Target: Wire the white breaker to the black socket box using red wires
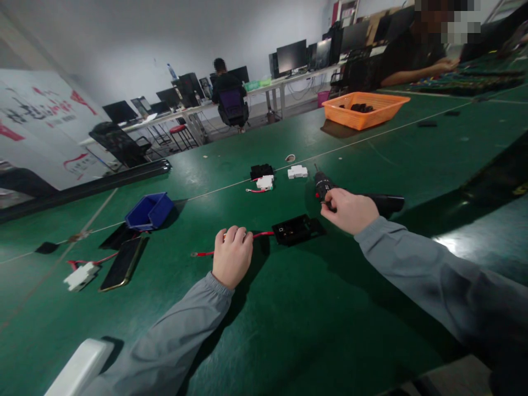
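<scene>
My left hand [233,250] is closed over a part on the green table [289,319]; the fingers mostly hide that part. Red cable [264,234] comes out on both sides of this hand, with a ring terminal [194,254] at its left end. On the right the cable runs into an open black plastic housing [293,230]. My right hand [350,210] has its fingers closed at the body of a black cordless screwdriver [324,182], covering much of its handle. Its bit points away from me. Beyond the housing lie white modules [297,172] and a black housing [261,171].
To the left are a blue bin [149,212], a phone [122,264] and a white module [81,276] with red cable. An orange basket [365,113] with dark parts stands at the back right. One person [412,55] sits at the far right, another [225,82] at desks behind.
</scene>
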Demonstrator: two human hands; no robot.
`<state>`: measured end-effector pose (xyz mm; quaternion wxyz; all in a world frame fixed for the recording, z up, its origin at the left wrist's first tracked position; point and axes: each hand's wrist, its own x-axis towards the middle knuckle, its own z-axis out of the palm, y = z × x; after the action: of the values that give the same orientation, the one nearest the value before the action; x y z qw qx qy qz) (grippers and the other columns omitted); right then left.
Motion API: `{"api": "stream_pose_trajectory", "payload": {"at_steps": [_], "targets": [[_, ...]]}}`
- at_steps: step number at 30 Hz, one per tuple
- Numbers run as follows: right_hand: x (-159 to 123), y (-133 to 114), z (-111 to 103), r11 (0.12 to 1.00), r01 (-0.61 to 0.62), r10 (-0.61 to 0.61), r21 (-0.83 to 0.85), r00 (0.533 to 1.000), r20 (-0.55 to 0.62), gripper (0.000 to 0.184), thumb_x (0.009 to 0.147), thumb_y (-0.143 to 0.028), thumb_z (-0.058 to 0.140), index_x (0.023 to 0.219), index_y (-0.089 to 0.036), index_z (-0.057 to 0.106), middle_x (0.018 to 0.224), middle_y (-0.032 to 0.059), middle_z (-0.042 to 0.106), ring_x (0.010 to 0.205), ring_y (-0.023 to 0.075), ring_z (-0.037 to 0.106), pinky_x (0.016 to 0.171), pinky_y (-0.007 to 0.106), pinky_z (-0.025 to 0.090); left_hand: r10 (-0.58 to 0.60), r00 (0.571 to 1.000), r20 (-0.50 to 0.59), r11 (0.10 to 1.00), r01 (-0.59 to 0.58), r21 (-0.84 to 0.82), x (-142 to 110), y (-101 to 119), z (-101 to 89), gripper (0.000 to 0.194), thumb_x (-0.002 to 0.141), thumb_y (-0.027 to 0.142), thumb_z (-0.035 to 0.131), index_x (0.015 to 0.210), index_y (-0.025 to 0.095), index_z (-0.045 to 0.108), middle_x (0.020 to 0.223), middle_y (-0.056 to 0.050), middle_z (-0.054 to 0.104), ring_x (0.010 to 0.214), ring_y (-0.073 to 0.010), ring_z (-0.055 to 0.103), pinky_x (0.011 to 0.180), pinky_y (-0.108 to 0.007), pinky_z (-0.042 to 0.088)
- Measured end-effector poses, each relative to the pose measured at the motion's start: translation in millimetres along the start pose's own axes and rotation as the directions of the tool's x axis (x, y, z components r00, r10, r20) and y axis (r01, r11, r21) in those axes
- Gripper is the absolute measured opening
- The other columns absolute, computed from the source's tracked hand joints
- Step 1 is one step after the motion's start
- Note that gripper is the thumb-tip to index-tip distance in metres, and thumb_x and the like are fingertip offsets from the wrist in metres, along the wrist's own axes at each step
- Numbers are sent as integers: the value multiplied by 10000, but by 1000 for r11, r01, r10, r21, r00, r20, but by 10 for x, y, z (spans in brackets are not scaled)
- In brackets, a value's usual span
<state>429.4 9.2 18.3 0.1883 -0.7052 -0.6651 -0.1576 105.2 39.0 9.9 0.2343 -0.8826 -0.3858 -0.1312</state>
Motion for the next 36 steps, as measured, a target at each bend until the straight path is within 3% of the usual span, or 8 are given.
{"api": "stream_pose_trajectory", "payload": {"at_steps": [6,15,20,26,29,32,33,36], "targets": [[185,394,-8,968,-182,185,171,983,2,183,831,-317,564,964,-193,588,856,63,678,744,229,616,653,333,434,-4,1000,-5,1000,4,-18,-2,1,-6,207,941,190,481,1022,197,671,1058,-102,661,1054,-281,561,922,-466,400],[210,562,12,982,-167,162,89,985,52,219,870,-326,510,957,-190,657,1006,98,668,834,262,624,713,376,471,-15,1000,11,1000,15,-19,6,10,-30,216,944,194,469,1022,194,670,1052,-107,657,1051,-281,550,913,-464,394],[221,637,106,991,-102,96,85,993,71,248,876,-325,485,919,-183,684,979,108,654,897,271,615,786,384,480,-15,1000,22,1000,15,-12,5,5,-21,218,949,199,472,1043,198,668,1073,-101,657,1060,-281,550,905,-464,398],[237,648,44,991,-132,133,-33,990,41,343,879,-315,458,1073,-114,656,1060,174,651,999,316,593,854,421,478,-9,1000,7,1000,9,-15,2,4,-19,209,943,190,477,1029,195,668,1066,-105,656,1049,-285,549,896,-466,396],[273,707,-29,954,-270,288,-128,946,147,379,892,-347,432,1058,-104,671,1018,206,671,953,348,621,787,441,484,-13,1000,9,1000,13,-20,2,8,-23,207,939,182,478,1025,192,665,1054,-108,656,1045,-285,551,891,-464,396],[329,834,-75,897,-414,443,-158,832,335,398,907,-385,412,1004,-133,704,943,208,694,856,349,654,711,438,473,-13,1000,6,999,13,-30,1,10,-20,202,935,173,481,1018,195,664,1040,-107,656,1048,-284,551,897,-463,392],[349,886,-78,895,-421,445,-150,817,365,388,903,-387,423,1019,-149,708,953,198,701,854,344,659,714,437,470,-13,1000,-1,999,13,-36,1,10,-17,201,931,169,484,1014,197,665,1035,-107,657,1049,-284,551,899,-463,390],[401,1029,-42,930,-355,362,-95,840,405,365,858,-413,502,1083,-207,702,976,136,725,860,323,664,746,432,476,-19,1000,-17,998,19,-54,0,8,-9,198,924,160,488,996,203,668,1022,-107,658,1045,-283,551,901,-464,386]]}}
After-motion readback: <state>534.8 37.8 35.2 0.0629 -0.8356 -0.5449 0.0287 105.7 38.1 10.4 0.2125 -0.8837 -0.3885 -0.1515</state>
